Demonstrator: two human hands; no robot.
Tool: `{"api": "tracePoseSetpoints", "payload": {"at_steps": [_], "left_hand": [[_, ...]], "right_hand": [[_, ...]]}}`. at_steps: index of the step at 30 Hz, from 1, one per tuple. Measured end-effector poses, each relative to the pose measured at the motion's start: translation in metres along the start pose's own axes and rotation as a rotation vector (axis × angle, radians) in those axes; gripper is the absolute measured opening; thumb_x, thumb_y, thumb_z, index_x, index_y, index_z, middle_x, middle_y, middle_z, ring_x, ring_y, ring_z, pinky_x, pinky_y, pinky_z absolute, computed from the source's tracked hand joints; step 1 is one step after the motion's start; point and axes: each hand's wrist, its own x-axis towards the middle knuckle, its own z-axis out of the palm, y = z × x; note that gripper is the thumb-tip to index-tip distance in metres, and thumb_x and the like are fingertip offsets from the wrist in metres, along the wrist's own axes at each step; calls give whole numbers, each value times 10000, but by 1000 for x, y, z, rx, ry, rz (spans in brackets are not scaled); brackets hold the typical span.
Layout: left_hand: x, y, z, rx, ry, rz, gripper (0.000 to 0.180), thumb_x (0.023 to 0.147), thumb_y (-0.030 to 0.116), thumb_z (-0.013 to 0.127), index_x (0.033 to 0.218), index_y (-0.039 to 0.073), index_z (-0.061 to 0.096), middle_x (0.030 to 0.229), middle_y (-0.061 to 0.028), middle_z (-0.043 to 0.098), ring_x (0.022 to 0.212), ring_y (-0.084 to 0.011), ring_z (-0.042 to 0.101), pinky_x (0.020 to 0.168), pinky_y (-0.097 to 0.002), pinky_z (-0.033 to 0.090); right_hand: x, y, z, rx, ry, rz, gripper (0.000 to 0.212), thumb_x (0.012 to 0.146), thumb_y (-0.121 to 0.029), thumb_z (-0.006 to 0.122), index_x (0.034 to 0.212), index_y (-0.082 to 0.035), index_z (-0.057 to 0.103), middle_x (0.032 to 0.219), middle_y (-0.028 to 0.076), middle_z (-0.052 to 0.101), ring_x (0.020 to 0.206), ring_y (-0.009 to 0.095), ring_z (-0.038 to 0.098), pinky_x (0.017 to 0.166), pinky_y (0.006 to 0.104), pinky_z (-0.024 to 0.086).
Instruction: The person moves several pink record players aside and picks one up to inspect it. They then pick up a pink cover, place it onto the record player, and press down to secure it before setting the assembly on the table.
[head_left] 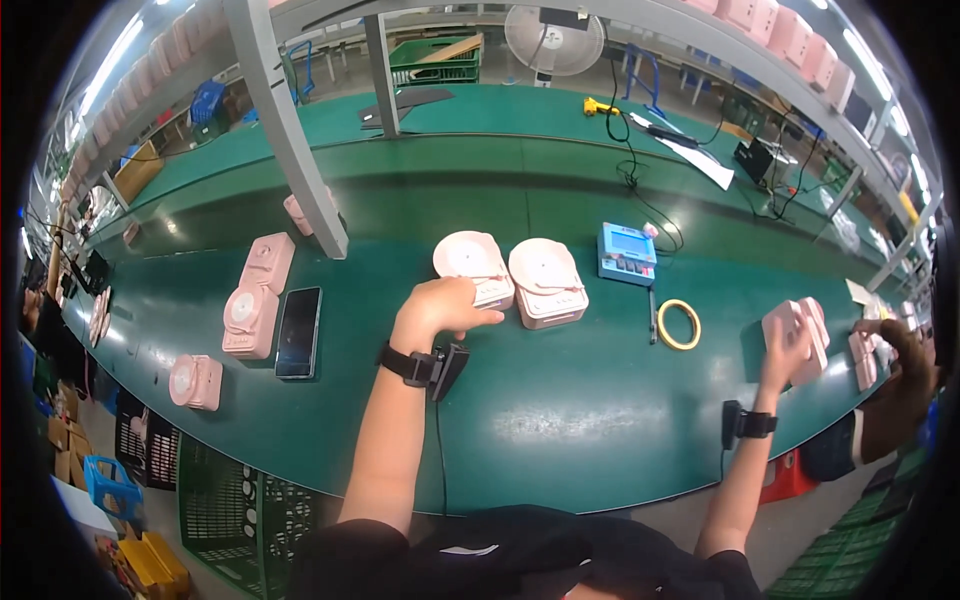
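Near the middle of the green table stand two pink mini record players with white discs, side by side. My left hand [437, 306] is closed on the front of the left record player [468, 254], its thumb along the front edge; some fingers are hidden. The right record player [545, 267] stands close beside it, untouched. Far to the right, my right hand [786, 352] grips a pink box-shaped unit [777, 322] standing on edge among similar pink pieces. Its front hides part of my fingers' hold.
A blue device with a screen [628, 252], a pen [653, 318] and a yellow tape roll [679, 325] lie right of centre. A phone [299, 333] and several pink units [252, 318] are left. A grey post [290, 130] rises there. Another person's hand [900, 350] is at far right.
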Motion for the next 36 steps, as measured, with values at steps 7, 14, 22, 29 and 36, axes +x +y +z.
{"api": "tracePoseSetpoints", "payload": {"at_steps": [7,14,22,29,36], "left_hand": [[0,5,-4,27,14,12,461,769,455,653,766,-7,652,612,-85,641,550,-170,634,574,-310,501],[-11,-3,-1,-82,95,181,361,759,444,643,840,95,677,610,-72,647,542,-179,640,562,-320,518],[-18,4,3,-54,123,68,362,761,377,649,801,17,656,666,-77,671,527,-183,643,556,-308,529],[-3,-3,4,-96,54,38,344,759,363,649,803,23,659,663,-74,669,547,-181,648,548,-309,524],[-11,-6,9,-136,0,54,308,765,349,630,788,44,663,622,-77,646,525,-173,615,515,-315,496]], "right_hand": [[-45,-198,72,410,-729,-460,593,638,-117,747,1179,-65,510,1227,147,484,1160,353,432,974,416,349],[-97,-276,146,608,-913,-708,716,567,-118,771,1214,-64,469,1207,164,464,1107,372,445,930,444,378],[-105,-293,184,492,-859,-837,495,582,-84,712,1040,-34,532,987,141,499,929,343,485,780,424,415],[-100,-293,194,461,-905,-877,377,600,-44,678,947,-31,531,921,130,507,879,328,503,741,415,434],[-103,-302,171,436,-882,-937,342,604,13,648,920,-23,523,895,132,514,843,330,512,719,411,457]]}}
